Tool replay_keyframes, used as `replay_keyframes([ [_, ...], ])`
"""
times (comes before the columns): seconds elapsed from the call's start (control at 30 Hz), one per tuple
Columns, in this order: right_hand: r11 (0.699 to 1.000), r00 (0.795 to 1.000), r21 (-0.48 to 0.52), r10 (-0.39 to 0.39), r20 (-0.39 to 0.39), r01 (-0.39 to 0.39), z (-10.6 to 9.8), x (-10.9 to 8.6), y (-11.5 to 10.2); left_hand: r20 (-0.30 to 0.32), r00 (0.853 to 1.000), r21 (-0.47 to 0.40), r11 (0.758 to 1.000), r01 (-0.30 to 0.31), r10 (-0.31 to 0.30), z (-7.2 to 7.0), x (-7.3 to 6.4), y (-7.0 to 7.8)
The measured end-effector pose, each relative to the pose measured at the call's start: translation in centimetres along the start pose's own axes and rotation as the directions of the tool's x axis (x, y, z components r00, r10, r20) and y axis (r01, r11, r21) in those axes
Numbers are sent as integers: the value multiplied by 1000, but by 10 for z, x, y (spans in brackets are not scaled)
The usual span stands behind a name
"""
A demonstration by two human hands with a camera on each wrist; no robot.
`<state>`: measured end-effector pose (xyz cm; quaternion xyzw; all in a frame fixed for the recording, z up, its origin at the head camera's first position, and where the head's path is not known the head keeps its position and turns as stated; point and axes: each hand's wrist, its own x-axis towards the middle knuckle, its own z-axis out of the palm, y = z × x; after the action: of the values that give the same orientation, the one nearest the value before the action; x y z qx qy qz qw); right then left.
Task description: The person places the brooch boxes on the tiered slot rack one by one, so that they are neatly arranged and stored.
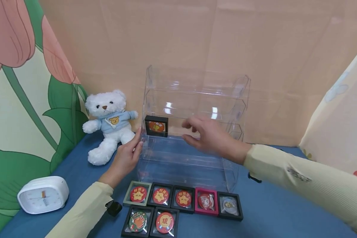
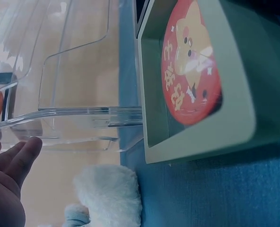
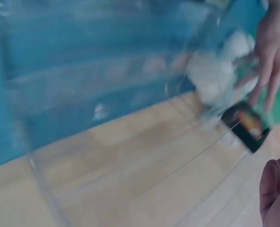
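In the head view a clear tiered display rack (image 1: 184, 155) stands on the blue cloth. A black-framed badge box with an orange badge (image 1: 156, 126) sits at the left end of one tier. My left hand (image 1: 123, 162) touches the rack's left side, its fingers extended along the panel; the left wrist view shows fingertips (image 2: 29, 149) close against the clear panel. My right hand (image 1: 209, 135) hovers before the same tier, right of the black box, fingers loosely bent with nothing held. The right wrist view is blurred and shows part of that hand (image 3: 276, 191) at its edge.
Several framed badge boxes lie in two rows before the rack, including a green-framed one (image 1: 137, 193) and a pink-framed one (image 1: 206, 201). A white teddy bear (image 1: 107, 125) sits left of the rack. A white clock (image 1: 43, 195) stands at the front left.
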<state>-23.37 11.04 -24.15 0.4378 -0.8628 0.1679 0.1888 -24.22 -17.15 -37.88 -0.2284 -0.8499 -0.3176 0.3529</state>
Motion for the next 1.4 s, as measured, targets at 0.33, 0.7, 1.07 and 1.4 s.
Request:
replay_keyframes([
  [0.33, 997, 991, 70, -13, -134, 23, -18, -134, -4, -21, 1000, -8, 1000, -5, 5, 2, -3, 0],
  [0.7, 791, 799, 129, 576, 176, -598, 30, -234, 48, -16, 1000, 1, 1000, -4, 4, 2, -4, 0],
  [1.07, 721, 678, 67, 610, 410, -690, 49, -248, 52, -9, 1000, 6, 1000, -17, 17, 3, -3, 0],
  [1.4, 725, 674, 110, 559, 484, -680, 48, -245, 58, -35, 999, 2, 1000, -31, 31, 3, -4, -1],
])
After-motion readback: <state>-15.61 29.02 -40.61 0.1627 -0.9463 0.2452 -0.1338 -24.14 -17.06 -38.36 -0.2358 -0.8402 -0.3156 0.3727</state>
